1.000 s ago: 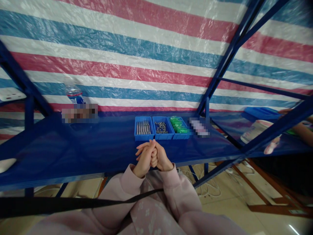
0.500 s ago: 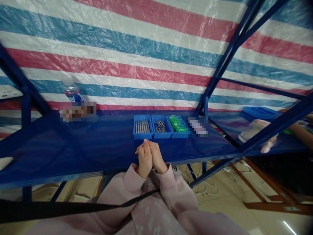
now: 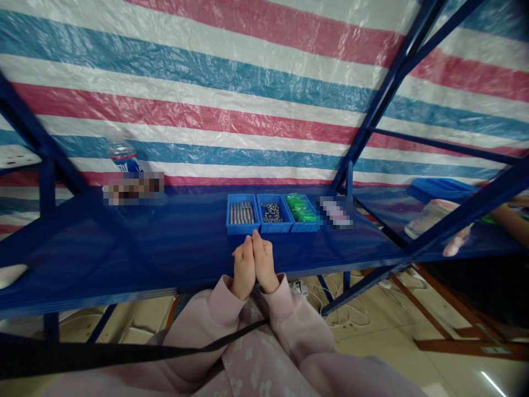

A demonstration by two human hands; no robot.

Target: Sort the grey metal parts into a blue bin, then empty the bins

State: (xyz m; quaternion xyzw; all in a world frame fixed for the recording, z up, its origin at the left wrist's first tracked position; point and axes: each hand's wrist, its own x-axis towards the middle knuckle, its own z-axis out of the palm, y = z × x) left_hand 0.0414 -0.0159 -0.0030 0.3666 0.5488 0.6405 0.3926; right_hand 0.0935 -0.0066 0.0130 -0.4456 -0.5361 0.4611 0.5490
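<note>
My left hand (image 3: 244, 268) and my right hand (image 3: 264, 262) are pressed together in front of the blue trays, with fingers closed and no object showing in either. Just beyond my fingertips, three small blue trays stand side by side on the blue table. Silver metal rods (image 3: 241, 213) lie in the left one. Small metal parts (image 3: 271, 213) are scattered in the middle one. The right one holds green pieces (image 3: 301, 208), which look like plastic.
On the blue table (image 3: 136, 248), a plastic bottle (image 3: 125, 157) stands at the back left and a blurred flat item (image 3: 336, 212) lies right of the trays. Beyond the blue frame post (image 3: 372, 116) are a clear jar (image 3: 430, 218), a blue tray (image 3: 444, 188) and another person's arm (image 3: 510, 223).
My hands have shifted from a clasp with fingers crossing to lying side by side, fingertips pointing forward. The trays and their contents look the same.
</note>
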